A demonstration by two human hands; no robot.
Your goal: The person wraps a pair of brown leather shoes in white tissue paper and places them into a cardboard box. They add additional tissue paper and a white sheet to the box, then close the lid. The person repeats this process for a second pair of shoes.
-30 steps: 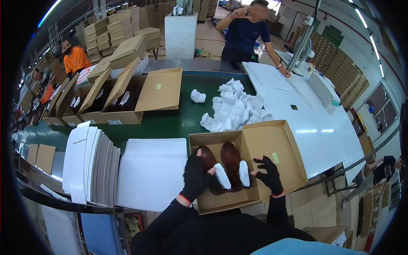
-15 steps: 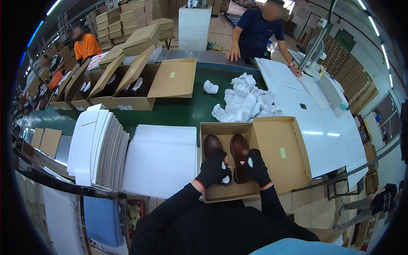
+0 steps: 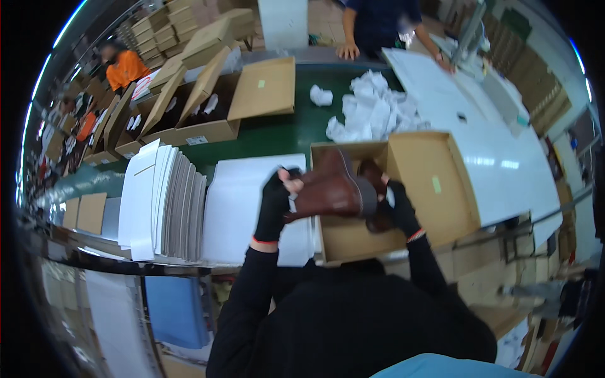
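A brown leather boot [image 3: 331, 194] is tilted on its side above the left part of an open cardboard shoebox [image 3: 340, 253]. My left hand [image 3: 275, 201], in a black fingerless glove, grips the boot at its opening, where a bit of white shows. Behind it, a second brown boot [image 3: 370, 169] is in the box, partly covered by the first. My right hand [image 3: 401, 206], gloved the same way, is closed on this second boot, with something white by the fingers. The box lid [image 3: 435, 170] lies folded back to the right with a pale green sticker.
White paper sheets [image 3: 252, 173] lie left of the box, beside a leaning stack of white sheets [image 3: 167, 201]. Crumpled white paper [image 3: 384, 107] is beyond the box. Open boxes of boots [image 3: 208, 129] line the far left. A person's hand [image 3: 348, 51] rests on the far table edge.
My left hand has raised one boot out of the box and tipped it sideways, moving up and left. My right hand stays at the other boot. The whole view has shifted.
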